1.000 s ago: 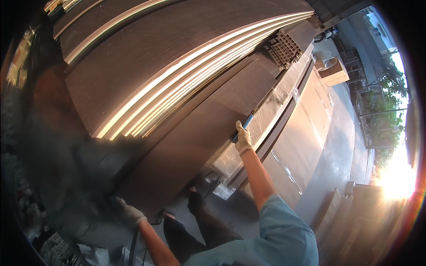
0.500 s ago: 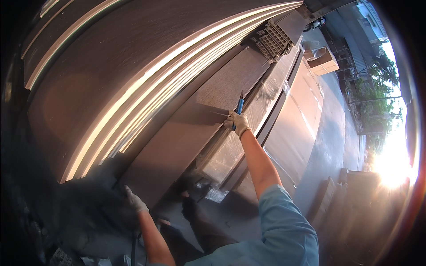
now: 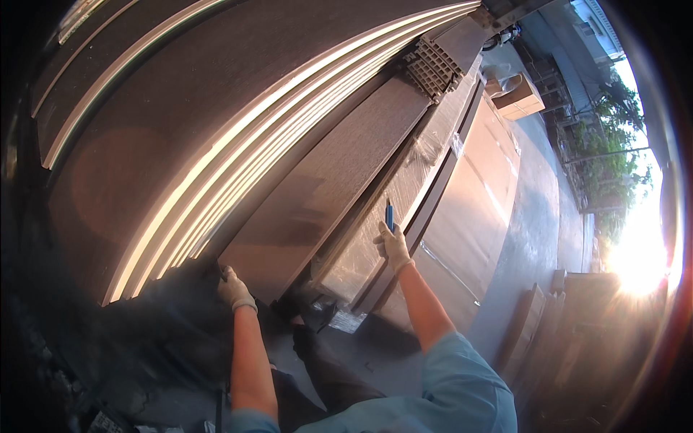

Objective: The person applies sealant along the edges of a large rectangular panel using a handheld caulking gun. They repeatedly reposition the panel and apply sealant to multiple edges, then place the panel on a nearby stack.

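My left hand (image 3: 236,290), in a light glove, is at the near left corner of a long brown board (image 3: 303,206). Its fingers are closed on the board's end. My right hand (image 3: 394,247), gloved too, is wrapped around a slim blue pen-like tool (image 3: 389,216) whose thin dark tip points away from me; I cannot make out its exact kind. That hand hovers over a long pack in clear plastic film (image 3: 354,267), right of the board and apart from it. A shadow falls across the board's near part.
Large dark panels with pale edges (image 3: 209,187) are stacked on the left. A brown plastic grid (image 3: 433,68) lies at the board's far end. Cardboard-covered packs (image 3: 469,209) lie to the right, with an open carton (image 3: 521,99) beyond. Low sun glares at right.
The board's near end has shifted away from me, my left hand moving with it. My right hand has left the board's right edge and come nearer, still holding the blue tool.
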Tool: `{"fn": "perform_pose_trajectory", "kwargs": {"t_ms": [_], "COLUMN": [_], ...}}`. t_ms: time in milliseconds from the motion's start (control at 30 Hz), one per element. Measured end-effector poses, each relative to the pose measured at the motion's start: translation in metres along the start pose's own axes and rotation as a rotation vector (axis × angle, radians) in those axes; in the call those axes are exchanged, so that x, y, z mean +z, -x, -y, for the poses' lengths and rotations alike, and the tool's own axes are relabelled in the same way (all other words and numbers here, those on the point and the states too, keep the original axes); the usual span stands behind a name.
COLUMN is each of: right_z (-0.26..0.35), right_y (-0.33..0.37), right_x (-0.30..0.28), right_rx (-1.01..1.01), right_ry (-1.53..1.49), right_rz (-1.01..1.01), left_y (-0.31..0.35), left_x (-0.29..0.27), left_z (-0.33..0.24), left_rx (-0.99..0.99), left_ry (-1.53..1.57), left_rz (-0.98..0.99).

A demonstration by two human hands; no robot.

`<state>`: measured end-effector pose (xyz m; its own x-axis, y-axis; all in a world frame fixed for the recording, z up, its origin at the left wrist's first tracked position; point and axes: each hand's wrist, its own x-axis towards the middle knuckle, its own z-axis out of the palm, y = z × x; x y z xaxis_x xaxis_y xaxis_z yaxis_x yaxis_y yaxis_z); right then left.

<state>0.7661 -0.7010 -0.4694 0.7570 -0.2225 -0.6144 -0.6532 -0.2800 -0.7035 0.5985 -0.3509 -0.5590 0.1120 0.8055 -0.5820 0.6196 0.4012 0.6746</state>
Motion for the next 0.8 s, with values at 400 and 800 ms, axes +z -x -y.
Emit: {"fn": "perform_pose_trajectory", "kwargs": {"t_ms": [400, 800], "right_z": [-0.044, -0.012], "right_y": [0.156, 0.363], "right_x": [0.009, 0.191], "right_rx": [-0.102, -0.348], "right_ry": [0.512, 0.393], "right_rz": [0.389, 1.031], "left_y": [0.051, 0.194], "left_x": [-0.178, -0.502], "left_z": [0.062, 0.244], "left_rx": [-0.152, -0.274], "left_ry": [0.106, 0.341], "left_rz": [0.286, -0.033]}}
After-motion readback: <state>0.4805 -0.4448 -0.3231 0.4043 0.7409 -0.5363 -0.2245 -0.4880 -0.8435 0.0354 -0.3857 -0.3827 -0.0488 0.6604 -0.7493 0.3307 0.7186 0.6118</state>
